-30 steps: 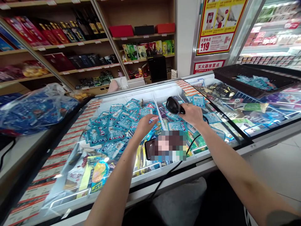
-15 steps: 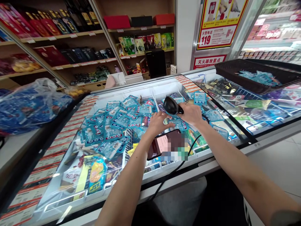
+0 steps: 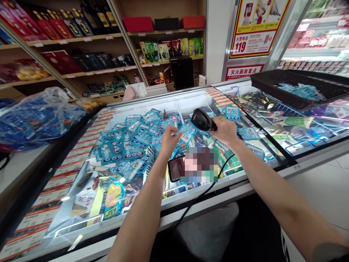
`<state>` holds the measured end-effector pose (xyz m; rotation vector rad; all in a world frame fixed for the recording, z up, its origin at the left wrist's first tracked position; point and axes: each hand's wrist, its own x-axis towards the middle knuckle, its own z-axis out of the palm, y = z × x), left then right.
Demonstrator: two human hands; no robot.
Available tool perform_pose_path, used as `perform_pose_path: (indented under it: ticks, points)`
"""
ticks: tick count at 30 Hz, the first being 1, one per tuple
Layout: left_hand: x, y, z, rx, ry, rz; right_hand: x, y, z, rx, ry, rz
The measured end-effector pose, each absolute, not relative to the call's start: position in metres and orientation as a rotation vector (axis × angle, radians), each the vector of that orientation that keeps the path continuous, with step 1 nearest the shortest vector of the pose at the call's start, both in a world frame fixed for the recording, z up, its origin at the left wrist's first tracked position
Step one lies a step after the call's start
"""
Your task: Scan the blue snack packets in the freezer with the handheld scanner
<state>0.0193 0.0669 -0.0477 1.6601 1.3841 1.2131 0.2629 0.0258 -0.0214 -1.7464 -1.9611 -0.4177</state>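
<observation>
My left hand is closed on a small blue packet and holds it up above the glass freezer lid. My right hand grips a black barcode scanner whose head sits right beside the raised packet. The scanner's black cable runs down over the freezer's front edge. A heap of the same blue packets covers the lid to the left of my hands. A phone lies flat on the lid just below them.
A clear plastic bag of blue packets rests on the counter at left. A black tray holding a few blue packets sits on the right freezer. Product shelves line the back wall. A grey stool stands below the freezer front.
My left hand went from lying among the packets near the phone to lifting one blue packet up to the scanner head. My right hand kept the scanner in nearly the same spot.
</observation>
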Motion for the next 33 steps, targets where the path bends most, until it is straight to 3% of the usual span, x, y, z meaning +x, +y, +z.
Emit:
perform_pose_path:
  ticks: [5,33]
  points:
    - [0.01,0.071,-0.056,1.442,1.281,1.438,0.261,0.024,-0.025,-1.616,-2.103,-0.383]
    - [0.008,0.07,-0.058,1.366,1.278,1.649,0.246,0.021,-0.027,-1.48,-2.315,-0.384]
